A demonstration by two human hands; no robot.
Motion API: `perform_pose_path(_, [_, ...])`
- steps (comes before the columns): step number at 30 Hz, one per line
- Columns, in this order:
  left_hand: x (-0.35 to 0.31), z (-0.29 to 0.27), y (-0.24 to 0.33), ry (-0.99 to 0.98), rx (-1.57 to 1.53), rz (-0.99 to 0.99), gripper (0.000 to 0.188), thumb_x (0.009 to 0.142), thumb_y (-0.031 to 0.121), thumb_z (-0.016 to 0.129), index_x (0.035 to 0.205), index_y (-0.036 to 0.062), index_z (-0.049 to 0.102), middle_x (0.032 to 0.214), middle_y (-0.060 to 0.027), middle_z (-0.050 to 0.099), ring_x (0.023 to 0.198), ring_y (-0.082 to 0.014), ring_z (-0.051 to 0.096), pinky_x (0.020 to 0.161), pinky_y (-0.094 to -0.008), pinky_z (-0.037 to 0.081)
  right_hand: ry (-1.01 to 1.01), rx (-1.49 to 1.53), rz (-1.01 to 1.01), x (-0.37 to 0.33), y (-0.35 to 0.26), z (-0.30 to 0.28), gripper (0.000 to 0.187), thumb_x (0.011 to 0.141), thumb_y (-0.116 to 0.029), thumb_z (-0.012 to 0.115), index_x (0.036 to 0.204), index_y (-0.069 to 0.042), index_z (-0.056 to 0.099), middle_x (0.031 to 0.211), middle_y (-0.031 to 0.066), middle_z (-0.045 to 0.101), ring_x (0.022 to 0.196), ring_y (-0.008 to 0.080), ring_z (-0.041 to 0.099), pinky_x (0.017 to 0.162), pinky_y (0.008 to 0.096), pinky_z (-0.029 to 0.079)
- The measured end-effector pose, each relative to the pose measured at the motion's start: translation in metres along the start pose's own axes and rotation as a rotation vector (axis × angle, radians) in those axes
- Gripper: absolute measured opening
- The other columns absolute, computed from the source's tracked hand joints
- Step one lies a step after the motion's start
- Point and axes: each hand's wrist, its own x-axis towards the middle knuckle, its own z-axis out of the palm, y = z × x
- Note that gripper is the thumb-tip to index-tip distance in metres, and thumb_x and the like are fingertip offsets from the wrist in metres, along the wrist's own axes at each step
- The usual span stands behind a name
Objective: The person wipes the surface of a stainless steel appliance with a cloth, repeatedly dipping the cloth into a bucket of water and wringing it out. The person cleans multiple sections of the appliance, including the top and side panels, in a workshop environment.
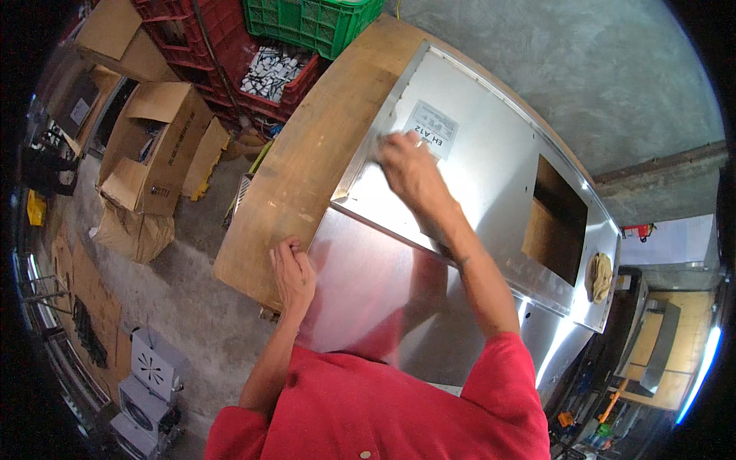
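Grip: right hand [410,170] pinching the white label [431,129] on the steel panel [491,176] lying across the wooden table [299,176], left hand [292,274] unclenched, pressing the near sheet edge; best peeled slowly, low angle, panel steadied.

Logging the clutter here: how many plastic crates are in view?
3: a green crate at top, a red crate of parts beneath it, another red crate to its left. More may be hidden.

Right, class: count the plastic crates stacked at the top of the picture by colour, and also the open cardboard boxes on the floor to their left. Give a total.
Red crates: 2 that can be told apart
Green crate: 1
Open cardboard boxes: 2 clearly seen
Total: 5
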Motion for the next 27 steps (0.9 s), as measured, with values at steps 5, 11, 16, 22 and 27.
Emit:
perform_pose_path(5, [0.004, 0.002, 0.005, -0.001, 0.012, 0.038, 0.023, 0.097, 0.007, 0.046, 0.112, -0.0052, 0.057, 0.106, -0.0246, 0.064, 0.101, -0.0427, 0.057, 0.095, -0.0514, 0.043, 0.228, -0.044, 0.143, 0.035, 0.066, 0.0, 0.013, 0.09, -0.009, 0.068, 0.103, -0.003, 0.07, 0.117, 0.0154, 0.061, 0.107, 0.0393, 0.056, 0.088, 0.0507, 0.05])
perform_pose_path(11, [0.004, 0.005, -0.002, 0.025, 0.014, 0.036, 0.023, 0.097, 0.007, 0.046, 0.113, -0.0049, 0.057, 0.106, -0.0246, 0.064, 0.098, -0.0422, 0.058, 0.095, -0.0513, 0.043, 0.101, -0.009, 0.132, 0.005, -0.012, 0.001, 0.012, 0.091, -0.01, 0.067, 0.101, -0.003, 0.069, 0.118, 0.0163, 0.059, 0.11, 0.039, 0.055, 0.089, 0.0487, 0.049])
perform_pose_path(16, [0.0, -0.001, 0.003, 0.002, 0.065, 0.011, 0.023, 0.097, 0.007, 0.046, 0.113, -0.0037, 0.057, 0.105, -0.024, 0.064, 0.096, -0.0418, 0.057, 0.093, -0.0516, 0.043, -0.04, 0.132, 0.047, -0.016, -0.05, -0.006, 0.023, 0.088, -0.009, 0.072, 0.109, -0.003, 0.071, 0.121, 0.0136, 0.061, 0.114, 0.0374, 0.056, 0.09, 0.0469, 0.051])
perform_pose_path(22, [0.0, -0.005, 0.009, 0.009, 0.117, 0.019, 0.02, 0.095, 0.006, 0.048, 0.111, -0.0033, 0.057, 0.101, -0.0236, 0.064, 0.096, -0.0418, 0.057, 0.092, -0.0515, 0.043, 0.299, -0.025, 0.303, 0.055, 0.072, 0.018, 0.017, 0.093, -0.013, 0.067, 0.102, 0.0, 0.07, 0.119, 0.021, 0.062, 0.109, 0.0431, 0.057, 0.093, 0.0515, 0.051])
perform_pose_path(27, [-0.002, -0.007, 0.012, -0.019, 0.104, 0.045, 0.02, 0.094, 0.006, 0.048, 0.11, -0.0036, 0.057, 0.103, -0.024, 0.064, 0.098, -0.0421, 0.057, 0.093, -0.0515, 0.043, 0.387, -0.175, 0.337, 0.081, 0.161, 0.018, 0.019, 0.094, -0.016, 0.066, 0.099, 0.002, 0.07, 0.116, 0.0232, 0.062, 0.107, 0.0441, 0.056, 0.092, 0.0524, 0.049])
